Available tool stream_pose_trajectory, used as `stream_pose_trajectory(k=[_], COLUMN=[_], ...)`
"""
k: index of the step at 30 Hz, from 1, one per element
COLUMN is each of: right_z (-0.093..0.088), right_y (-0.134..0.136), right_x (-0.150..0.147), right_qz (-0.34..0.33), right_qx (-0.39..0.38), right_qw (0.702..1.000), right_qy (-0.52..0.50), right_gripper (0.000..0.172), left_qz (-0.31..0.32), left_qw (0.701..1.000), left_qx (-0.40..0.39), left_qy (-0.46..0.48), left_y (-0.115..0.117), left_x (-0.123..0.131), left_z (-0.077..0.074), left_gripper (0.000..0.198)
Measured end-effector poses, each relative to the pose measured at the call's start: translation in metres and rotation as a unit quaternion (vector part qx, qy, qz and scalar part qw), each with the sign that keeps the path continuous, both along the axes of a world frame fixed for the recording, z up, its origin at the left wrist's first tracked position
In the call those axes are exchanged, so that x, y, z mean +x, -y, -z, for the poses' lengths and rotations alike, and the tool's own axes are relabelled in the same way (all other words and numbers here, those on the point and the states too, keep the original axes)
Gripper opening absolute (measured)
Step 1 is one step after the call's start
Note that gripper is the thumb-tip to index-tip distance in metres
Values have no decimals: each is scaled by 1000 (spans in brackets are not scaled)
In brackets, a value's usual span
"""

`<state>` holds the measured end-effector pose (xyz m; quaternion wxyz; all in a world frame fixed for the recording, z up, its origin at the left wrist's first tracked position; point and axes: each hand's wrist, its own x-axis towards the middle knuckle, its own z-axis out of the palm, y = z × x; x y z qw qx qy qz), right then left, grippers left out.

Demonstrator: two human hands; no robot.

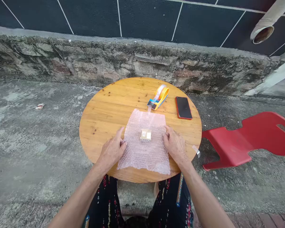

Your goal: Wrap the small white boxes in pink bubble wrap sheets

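Grip: your left hand (pixel 112 148) and right hand (pixel 177 145) at opposite side edges of bubble wrap (pixel 142 155); whether they pinch film or merely rest, cannot tell. Placement presumably keeps sheet spread on round table (pixel 99 114), small box (pixel 145 135) lying near its middle, untouched, wrap showing all round. Pose: your forearms (pixel 87 183) converge from near side, palms mostly down, thumbs facing box.

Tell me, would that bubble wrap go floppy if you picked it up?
Probably floppy: the bubble wrap has wavy, uneven edges, so it would likely sag. It may feel light for its size, since it looks thin and bubbly. The little box resting on it might slide if one side lifts.
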<state>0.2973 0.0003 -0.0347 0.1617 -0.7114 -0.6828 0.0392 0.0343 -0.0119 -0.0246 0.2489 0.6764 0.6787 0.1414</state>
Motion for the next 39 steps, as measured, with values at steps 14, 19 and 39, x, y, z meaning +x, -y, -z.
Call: stream_pose_trajectory(k=[14, 19, 39], right_z=[-15, -8, 3], right_y=[26, 22, 10], right_x=[-2, -6, -9], right_qz=[-140, -215, -203], right_qx=[96, 26, 46], right_qw=[986, 975, 974], right_qy=[1, 50, 89], right_gripper=[40, 63, 48], left_qz=[196, 291, 290], left_qw=[931, 928, 940], left_qx=[290, 157, 40], left_qy=[-106, -172, -175], left_y=[24, -1, -25], left_x=[16, 7, -10], left_z=[-23, -9, 6], left_gripper=[48, 84, 99])
